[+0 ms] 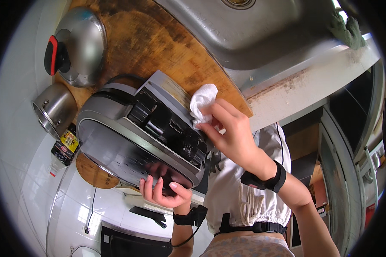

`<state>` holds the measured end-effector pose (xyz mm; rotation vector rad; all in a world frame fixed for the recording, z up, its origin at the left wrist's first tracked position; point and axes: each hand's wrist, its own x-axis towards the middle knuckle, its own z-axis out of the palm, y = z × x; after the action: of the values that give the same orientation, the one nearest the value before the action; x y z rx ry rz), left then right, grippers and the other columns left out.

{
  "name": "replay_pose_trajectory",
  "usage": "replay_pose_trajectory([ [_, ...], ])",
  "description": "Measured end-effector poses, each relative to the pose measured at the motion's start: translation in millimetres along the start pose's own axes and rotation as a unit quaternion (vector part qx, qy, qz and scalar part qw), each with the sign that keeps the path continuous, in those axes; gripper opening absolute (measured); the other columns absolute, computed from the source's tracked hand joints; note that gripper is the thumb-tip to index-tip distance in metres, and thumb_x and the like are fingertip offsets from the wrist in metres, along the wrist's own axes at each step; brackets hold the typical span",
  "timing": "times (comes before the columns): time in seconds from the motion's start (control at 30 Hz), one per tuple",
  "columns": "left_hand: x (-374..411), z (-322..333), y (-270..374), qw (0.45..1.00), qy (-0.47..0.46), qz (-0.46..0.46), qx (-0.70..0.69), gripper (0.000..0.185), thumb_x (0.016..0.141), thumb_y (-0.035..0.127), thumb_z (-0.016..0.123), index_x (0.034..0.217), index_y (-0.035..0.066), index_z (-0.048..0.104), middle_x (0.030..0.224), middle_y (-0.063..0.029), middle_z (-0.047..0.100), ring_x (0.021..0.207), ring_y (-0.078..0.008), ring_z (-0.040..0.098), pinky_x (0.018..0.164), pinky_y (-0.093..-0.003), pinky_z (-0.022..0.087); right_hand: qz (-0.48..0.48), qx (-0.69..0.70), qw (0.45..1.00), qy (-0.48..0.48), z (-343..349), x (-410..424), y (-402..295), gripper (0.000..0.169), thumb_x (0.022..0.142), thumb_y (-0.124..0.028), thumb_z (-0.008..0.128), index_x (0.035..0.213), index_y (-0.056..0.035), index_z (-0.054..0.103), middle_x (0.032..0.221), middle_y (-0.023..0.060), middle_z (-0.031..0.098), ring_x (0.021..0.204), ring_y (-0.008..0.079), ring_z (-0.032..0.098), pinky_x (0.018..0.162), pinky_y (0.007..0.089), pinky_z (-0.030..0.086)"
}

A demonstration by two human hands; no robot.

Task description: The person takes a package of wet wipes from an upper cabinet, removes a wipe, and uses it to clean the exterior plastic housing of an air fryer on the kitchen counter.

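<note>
A grey countertop cooker (112, 125) with a glossy dark lid panel (122, 147) stands before me. Along its side nearest the sink runs a black recess (167, 125) with hinge-like parts and wet spots. My right hand (231, 128) pinches a crumpled white cloth or tissue (203, 99) against the cooker's grey outer edge, beside this recess. At the lid's opposite edge is my left hand (165, 194), palm up, fingers curled and apart. Its fingertips are close to the lid and reflect in it; whether they touch cannot be made out.
A stained wooden board (141, 41) lies under the cooker, bordering a steel sink (270, 38). A domed metal lid (83, 45) and a steel pot (56, 107) stand near the tiled wall. Seasoning packages (66, 144) and a round wooden board (95, 172) are beyond the cooker. Green gloves (349, 30) hang at the sink.
</note>
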<state>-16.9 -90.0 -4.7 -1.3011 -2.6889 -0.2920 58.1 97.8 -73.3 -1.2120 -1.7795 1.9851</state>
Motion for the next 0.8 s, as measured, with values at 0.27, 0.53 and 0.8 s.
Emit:
replay_pose_trajectory([
  [0.27, -0.8, 2.3, -1.2, 1.0, 0.011, 0.011, -0.011, 0.024, 0.089, 0.017, 0.047, 0.103, -0.002, 0.048, 0.12, -0.0218, 0.05, 0.12, -0.0395, 0.042, 0.102, -0.0529, 0.031, -0.08, -0.008, 0.997, 0.005, 11.4, 42.5, -9.4, 0.016, 0.075, -0.001, 0.065, 0.088, -0.0012, 0.054, 0.085, 0.0171, 0.055, 0.08, 0.0394, 0.057, 0.068, 0.0431, 0.046],
  [0.53, -0.4, 2.2, -0.2, 1.0, 0.019, -0.012, -0.015, 0.025, 0.084, 0.019, 0.05, 0.102, 0.002, 0.053, 0.115, -0.0173, 0.054, 0.113, -0.0349, 0.046, 0.099, -0.0484, 0.035, -0.069, -0.022, 0.996, -0.047, 4.6, 56.9, -17.2, 0.017, 0.075, -0.002, 0.065, 0.088, -0.0005, 0.054, 0.085, 0.018, 0.057, 0.08, 0.0404, 0.057, 0.068, 0.0434, 0.046],
  [0.8, -1.5, 1.9, -1.0, 1.0, 0.017, -0.013, -0.008, 0.024, 0.085, 0.02, 0.051, 0.102, 0.003, 0.053, 0.116, -0.0174, 0.053, 0.112, -0.0357, 0.047, 0.097, -0.0489, 0.038, -0.09, 0.02, 0.995, -0.044, 11.2, 82.6, -18.7, 0.02, 0.074, -0.002, 0.067, 0.088, 0.0002, 0.053, 0.082, 0.0194, 0.059, 0.075, 0.04, 0.059, 0.066, 0.0422, 0.047],
])
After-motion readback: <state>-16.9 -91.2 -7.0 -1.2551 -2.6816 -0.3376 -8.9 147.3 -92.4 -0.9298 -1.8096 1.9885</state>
